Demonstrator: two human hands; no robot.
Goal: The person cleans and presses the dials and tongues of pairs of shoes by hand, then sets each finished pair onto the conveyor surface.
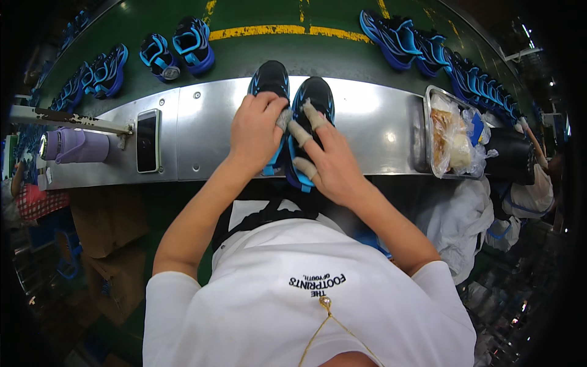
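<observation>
Two black sneakers with bright blue trim stand side by side on the metal ledge, toes pointing away from me. My left hand [257,125] is closed over the upper of the left sneaker [269,76], its fingers curled and a grey cover on the thumb. My right hand [333,162] lies over the right sneaker [317,92]. Its fingers are spread and touch the lace area and the opening, with pale covers on several of them. My hands hide the middle of both shoes.
A green belt [244,52] beyond the ledge [373,125] carries several similar sneakers [195,44]. Left on the ledge lie a phone [147,142] and a purple bottle [85,145], under a metal bar [73,119]. At right, a metal tray [428,131] holds plastic-wrapped items.
</observation>
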